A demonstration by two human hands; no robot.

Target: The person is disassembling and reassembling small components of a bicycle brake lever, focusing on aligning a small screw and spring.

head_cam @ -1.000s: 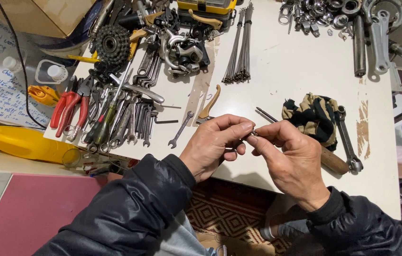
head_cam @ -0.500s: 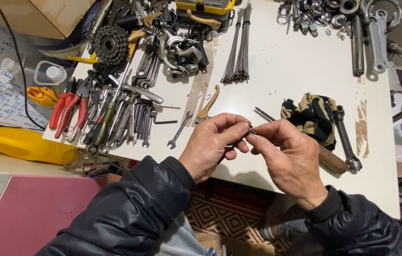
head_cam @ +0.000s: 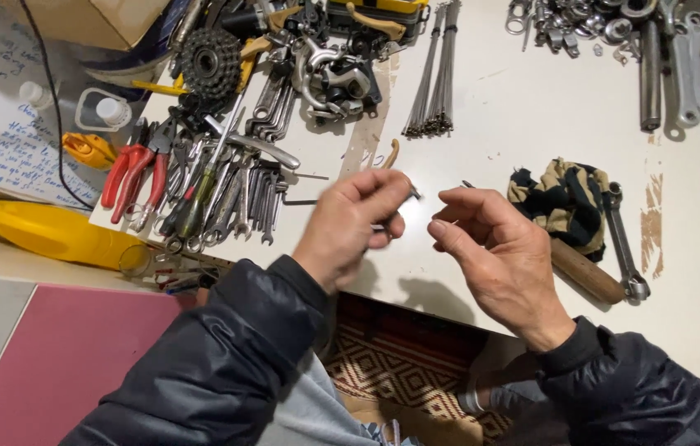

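Nearest: two dark jacket sleeves over a patterned rug (head_cam: 400,363). Left hand (head_cam: 358,227) has fingers curled, pinching a small thin metal piece (head_cam: 413,192) at thumb and fingertip; it's blurred, probably a short pin or spoke end. Right hand (head_cam: 495,248) is half open, fingers loosely bent, holding nothing that shows, just beside the left hand but apart from it. Both hover above the near edge of the white table (head_cam: 532,116).

Progress, as a judgement: the small piece is picked up and held in one hand; nothing is fitted to it yet, so the work looks barely begun.

Further out: one striped rag (head_cam: 561,202), one wooden-handled tool (head_cam: 585,271), one wrench (head_cam: 621,239) beside it. Left: one yellow bottle (head_cam: 44,231), one pair of red pliers (head_cam: 131,173), a heap of spanners (head_cam: 242,186), too many to count. Far: one bundle of spokes (head_cam: 437,74), one black cog cluster (head_cam: 211,64).
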